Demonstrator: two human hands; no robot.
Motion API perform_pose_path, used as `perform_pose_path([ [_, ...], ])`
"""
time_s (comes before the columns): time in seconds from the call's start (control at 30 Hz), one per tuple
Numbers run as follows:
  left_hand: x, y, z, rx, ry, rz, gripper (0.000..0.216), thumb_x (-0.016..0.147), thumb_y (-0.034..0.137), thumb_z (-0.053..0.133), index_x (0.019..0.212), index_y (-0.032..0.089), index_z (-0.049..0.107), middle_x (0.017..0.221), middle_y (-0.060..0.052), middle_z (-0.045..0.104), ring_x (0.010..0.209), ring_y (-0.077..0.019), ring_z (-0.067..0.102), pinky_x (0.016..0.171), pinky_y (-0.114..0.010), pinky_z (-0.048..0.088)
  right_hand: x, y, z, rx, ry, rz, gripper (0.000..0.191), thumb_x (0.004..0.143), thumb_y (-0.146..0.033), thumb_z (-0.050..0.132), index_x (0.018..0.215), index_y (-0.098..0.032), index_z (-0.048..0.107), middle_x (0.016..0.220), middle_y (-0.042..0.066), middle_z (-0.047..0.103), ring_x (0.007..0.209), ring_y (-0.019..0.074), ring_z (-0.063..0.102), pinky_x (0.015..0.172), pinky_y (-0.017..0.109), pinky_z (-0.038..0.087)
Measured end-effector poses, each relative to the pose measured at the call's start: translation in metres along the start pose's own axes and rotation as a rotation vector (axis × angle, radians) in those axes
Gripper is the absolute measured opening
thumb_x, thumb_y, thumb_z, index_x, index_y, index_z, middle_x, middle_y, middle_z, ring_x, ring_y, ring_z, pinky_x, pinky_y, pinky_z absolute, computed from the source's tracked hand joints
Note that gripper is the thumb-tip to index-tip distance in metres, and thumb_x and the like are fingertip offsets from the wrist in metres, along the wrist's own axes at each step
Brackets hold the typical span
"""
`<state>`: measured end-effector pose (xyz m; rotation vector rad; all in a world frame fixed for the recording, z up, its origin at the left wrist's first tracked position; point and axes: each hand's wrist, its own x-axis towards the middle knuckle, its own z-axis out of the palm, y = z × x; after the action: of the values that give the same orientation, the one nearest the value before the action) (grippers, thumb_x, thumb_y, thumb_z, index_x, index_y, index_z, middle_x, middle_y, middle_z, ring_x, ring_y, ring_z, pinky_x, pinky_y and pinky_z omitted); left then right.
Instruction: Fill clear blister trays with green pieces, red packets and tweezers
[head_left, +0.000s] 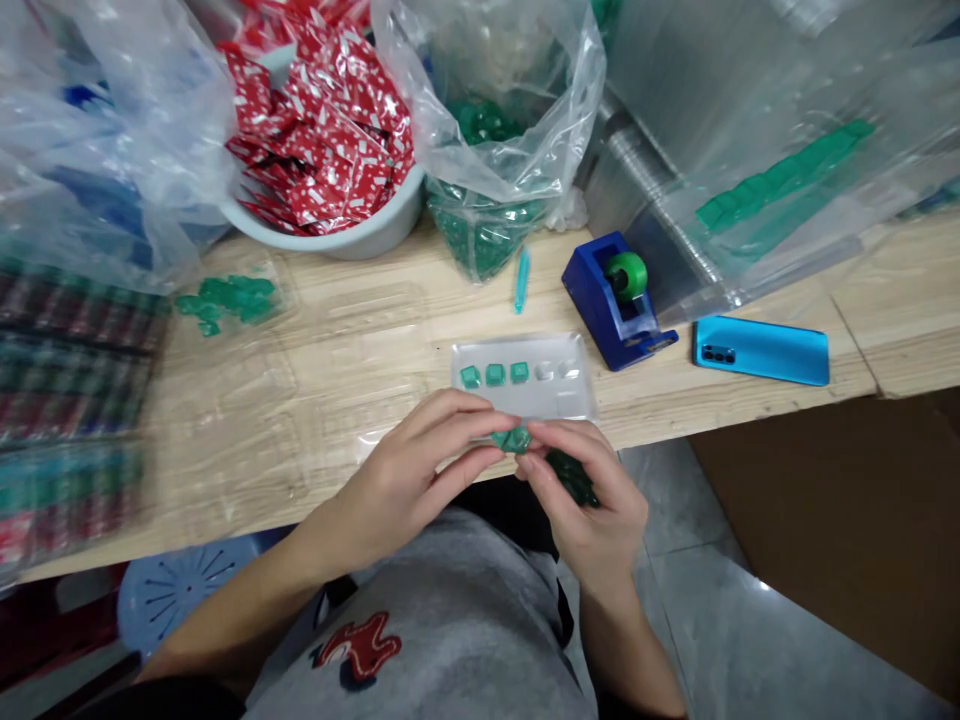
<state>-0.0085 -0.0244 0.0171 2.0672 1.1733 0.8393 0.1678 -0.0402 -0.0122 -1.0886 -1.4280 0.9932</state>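
Note:
Between the fingertips of my left hand (420,465) and my right hand (589,490) is a small translucent green piece (512,440). Both hands pinch it just in front of the table edge. Several darker green pieces (572,478) sit in the curl of my right hand, partly hidden by the fingers. Right behind the fingertips lies a shallow clear plastic tray (517,402). Three square green pieces (495,374) stand in a row at its left, with clear bumps to their right.
Clear blister trays (360,350) and loose green pieces (229,300) lie left. Behind stand a bowl (352,240) of red packets and a bag (495,210) of green pieces. A blue tape dispenser (611,300), turquoise cutter (523,280) and blue phone (765,352) lie right.

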Motion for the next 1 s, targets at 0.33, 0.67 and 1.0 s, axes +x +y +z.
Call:
perform_pose_path([
  [0.33, -0.009, -0.009, 0.006, -0.175, -0.073, -0.079, 0.013, 0.091, 0.011, 0.056, 0.099, 0.022, 0.056, 0.100, -0.003, 0.061, 0.097, -0.0131, 0.060, 0.086, -0.027, 0.050, 0.003, 0.006, -0.008, 0.080, -0.213, 0.168, 0.015, 0.082, -0.021, 0.072, 0.096, -0.026, 0.069, 0.085, -0.001, 0.067, 0.077, 0.0132, 0.064, 0.073, 0.027, 0.054],
  [0.67, 0.003, -0.008, -0.001, -0.729, -0.259, -0.222, 0.022, 0.091, 0.035, 0.060, 0.076, 0.020, 0.054, 0.084, -0.005, 0.064, 0.078, -0.0136, 0.064, 0.068, -0.025, 0.053, 0.003, 0.014, -0.012, 0.649, -0.413, 0.491, 0.028, 0.079, -0.045, 0.073, 0.074, -0.021, 0.060, 0.061, -0.005, 0.058, 0.044, 0.0070, 0.048, 0.048, 0.023, 0.042],
  [1.0, 0.037, -0.028, 0.040, -0.233, 0.110, -0.278, 0.008, 0.088, 0.022, 0.063, 0.096, 0.023, 0.063, 0.093, -0.001, 0.070, 0.091, -0.0177, 0.062, 0.086, -0.035, 0.044, 0.033, 0.023, -0.021, -0.011, -0.013, 0.478, 0.016, 0.084, -0.033, 0.065, 0.076, -0.020, 0.060, 0.052, -0.007, 0.053, 0.048, 0.0092, 0.048, 0.052, 0.024, 0.037],
])
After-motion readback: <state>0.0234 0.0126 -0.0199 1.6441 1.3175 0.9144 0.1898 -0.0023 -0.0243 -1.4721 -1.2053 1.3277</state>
